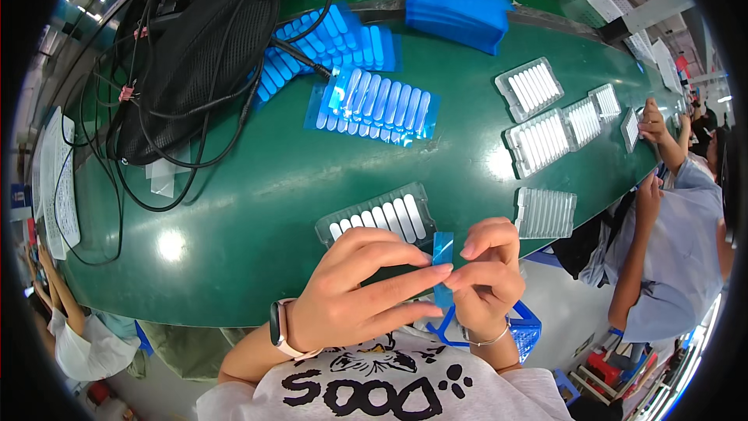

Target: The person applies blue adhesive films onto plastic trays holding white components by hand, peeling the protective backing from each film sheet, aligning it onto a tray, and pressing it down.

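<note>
A narrow, glossy blue film strip (pixel 443 247) stands upright between my two hands, close to my chest. My left hand (pixel 343 288), with a watch on its wrist, is closed on the strip's left side, fingertips against it. From the other side my right hand (pixel 489 274) pinches the strip with thumb and finger; its exact grip is partly hidden. Just beyond my left hand lies a clear plastic tray (pixel 421 197) with several white, rounded strips in a row. My fingers cover its near edge.
Stacked blue sheets (pixel 382 101) with pale oval pieces lie mid-table. Behind them sit a black mesh bag (pixel 210 62) with tangled cables and a blue bin (pixel 456 8). More clear trays (pixel 538 144) spread to the right, near a co-worker's hand (pixel 653 121).
</note>
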The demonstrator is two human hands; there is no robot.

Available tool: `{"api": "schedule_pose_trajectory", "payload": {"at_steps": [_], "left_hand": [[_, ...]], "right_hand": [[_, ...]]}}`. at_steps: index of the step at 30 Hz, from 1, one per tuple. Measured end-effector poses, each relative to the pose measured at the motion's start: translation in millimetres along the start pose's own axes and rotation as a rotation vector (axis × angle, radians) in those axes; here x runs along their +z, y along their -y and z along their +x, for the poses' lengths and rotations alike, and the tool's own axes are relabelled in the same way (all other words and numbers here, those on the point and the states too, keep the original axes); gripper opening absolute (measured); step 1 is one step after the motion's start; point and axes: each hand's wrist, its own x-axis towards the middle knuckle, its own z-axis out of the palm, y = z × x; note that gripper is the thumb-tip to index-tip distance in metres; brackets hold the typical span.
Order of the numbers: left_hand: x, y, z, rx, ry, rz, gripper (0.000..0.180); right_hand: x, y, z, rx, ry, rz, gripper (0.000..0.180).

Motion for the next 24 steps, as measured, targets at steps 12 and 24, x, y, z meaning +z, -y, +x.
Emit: {"api": "schedule_pose_trajectory", "payload": {"at_steps": [12,24], "left_hand": [[-14,-7,5,-0.926,0.038,-0.809,0.024],[-12,-1,-11,-0.692,-0.112,-0.768,0.017]], "right_hand": [[6,8,12,0.251,-0.01,0.015,0.02],[7,22,18,0.204,0.141,-0.207,0.023]]}}
